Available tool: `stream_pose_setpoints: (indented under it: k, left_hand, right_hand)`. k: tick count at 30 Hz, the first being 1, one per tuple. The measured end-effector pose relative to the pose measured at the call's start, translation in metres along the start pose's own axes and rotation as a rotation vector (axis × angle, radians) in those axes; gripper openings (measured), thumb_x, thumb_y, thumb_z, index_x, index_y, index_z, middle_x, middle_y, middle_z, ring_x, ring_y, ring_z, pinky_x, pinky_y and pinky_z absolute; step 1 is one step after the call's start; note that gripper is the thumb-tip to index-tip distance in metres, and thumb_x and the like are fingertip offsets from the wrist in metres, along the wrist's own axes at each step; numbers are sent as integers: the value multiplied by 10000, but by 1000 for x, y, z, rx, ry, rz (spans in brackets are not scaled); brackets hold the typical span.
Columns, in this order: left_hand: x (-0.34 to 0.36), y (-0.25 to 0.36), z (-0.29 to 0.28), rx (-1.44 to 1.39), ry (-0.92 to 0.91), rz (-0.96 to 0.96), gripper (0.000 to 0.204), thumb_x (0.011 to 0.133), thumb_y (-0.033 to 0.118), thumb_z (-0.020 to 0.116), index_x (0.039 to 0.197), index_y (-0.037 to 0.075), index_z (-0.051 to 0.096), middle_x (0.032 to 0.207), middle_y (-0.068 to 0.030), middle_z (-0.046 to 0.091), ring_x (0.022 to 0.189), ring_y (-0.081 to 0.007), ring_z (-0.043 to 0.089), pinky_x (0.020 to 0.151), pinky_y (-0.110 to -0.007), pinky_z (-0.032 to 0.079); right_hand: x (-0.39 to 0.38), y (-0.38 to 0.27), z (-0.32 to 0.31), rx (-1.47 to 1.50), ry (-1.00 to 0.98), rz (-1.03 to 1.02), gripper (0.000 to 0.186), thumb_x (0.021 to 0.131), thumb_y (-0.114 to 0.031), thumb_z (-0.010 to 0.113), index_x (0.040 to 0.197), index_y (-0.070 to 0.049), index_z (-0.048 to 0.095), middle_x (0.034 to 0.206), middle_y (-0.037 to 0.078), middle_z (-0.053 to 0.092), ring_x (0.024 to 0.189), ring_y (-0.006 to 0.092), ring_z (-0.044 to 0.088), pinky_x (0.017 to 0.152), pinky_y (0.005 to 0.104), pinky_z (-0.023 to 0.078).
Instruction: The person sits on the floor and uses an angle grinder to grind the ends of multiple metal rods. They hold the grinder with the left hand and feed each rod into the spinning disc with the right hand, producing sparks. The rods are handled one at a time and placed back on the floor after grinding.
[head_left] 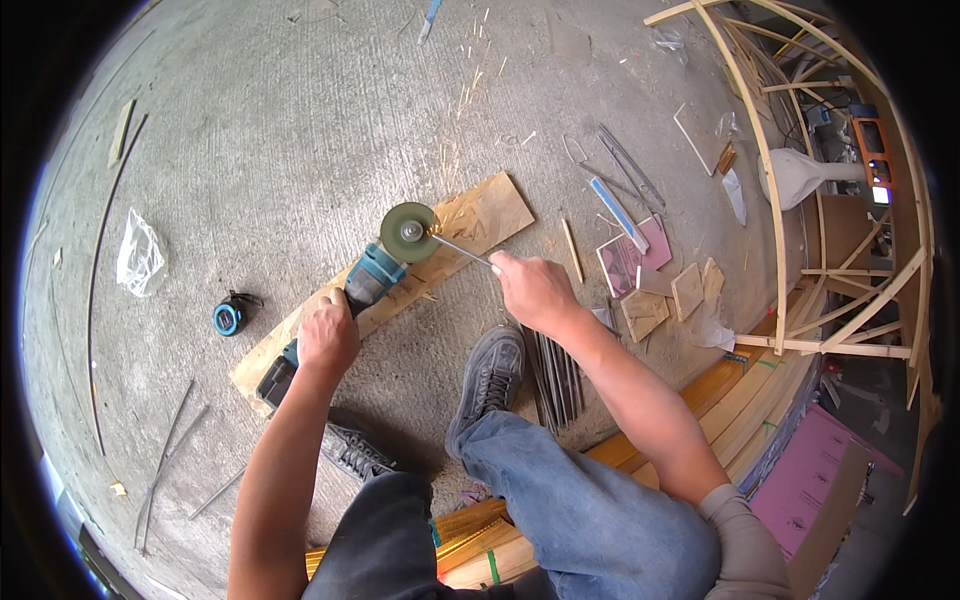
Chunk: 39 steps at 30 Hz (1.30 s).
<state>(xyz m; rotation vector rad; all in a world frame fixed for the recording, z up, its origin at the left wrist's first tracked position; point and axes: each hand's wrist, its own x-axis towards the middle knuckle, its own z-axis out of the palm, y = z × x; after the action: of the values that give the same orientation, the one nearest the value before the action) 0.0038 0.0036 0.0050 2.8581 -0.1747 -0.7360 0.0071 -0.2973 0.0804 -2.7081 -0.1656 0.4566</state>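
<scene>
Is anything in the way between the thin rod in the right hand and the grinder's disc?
Nothing visible: from the right hand, the rod reaches the disc's right edge, while the left hand holds the grinder.

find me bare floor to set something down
Bare concrete lies between the plastic bag and the cutting disc, and between the tape measure and the thin rods below. Crowded: right of the right hand, with pink pieces and wood scraps. Sparks fly beyond the disc.

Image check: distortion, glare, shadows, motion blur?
Head view: wood frame looks bowed near the dark picture edge; small screen at right blown out; sparks smeared into streaks; grinder fairly sharp; soft shadow beside the left shoe, floor light otherwise mostly even.
</scene>
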Motion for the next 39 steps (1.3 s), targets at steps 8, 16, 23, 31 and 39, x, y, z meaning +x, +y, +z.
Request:
stream_pose_setpoints:
  k: [8,16,23,31,39]
  left_hand:
    - [6,-1,8,54,-9,53,277,889,146,561,1109,8,464,1022,-221,634,921,-395,669,787,-486,539]
    - [9,0,20,27,117,80,393,887,214,621,1177,6,458,1016,-238,637,944,-418,638,786,-488,514]
    - [8,-2,16,61,100,79,414,892,187,613,1203,-12,427,1042,-251,611,921,-440,636,777,-509,513]
    - [8,-8,20,108,126,89,410,935,238,574,1220,-4,405,992,-266,634,880,-444,646,740,-521,513]
    - [10,-4,23,167,81,74,445,938,268,572,1247,8,387,970,-280,648,859,-468,647,733,-538,518]
  right_hand:
    - [-14,43,41,1156,-284,291,224,992,-209,510,971,-25,637,725,46,682,509,75,495,478,261,401]
    - [-171,169,109,278,479,670,264,899,-226,647,1042,-6,669,773,129,693,686,214,652,658,362,513]
    - [-208,231,108,385,567,649,220,893,-189,657,996,4,685,733,95,681,628,147,625,595,314,492]
    - [-138,227,18,1555,677,731,191,1039,-179,477,958,-32,568,774,78,623,625,172,588,541,309,476]
    - [-123,218,10,1542,693,753,78,1009,-115,522,1018,-44,555,868,93,622,710,189,592,615,327,492]
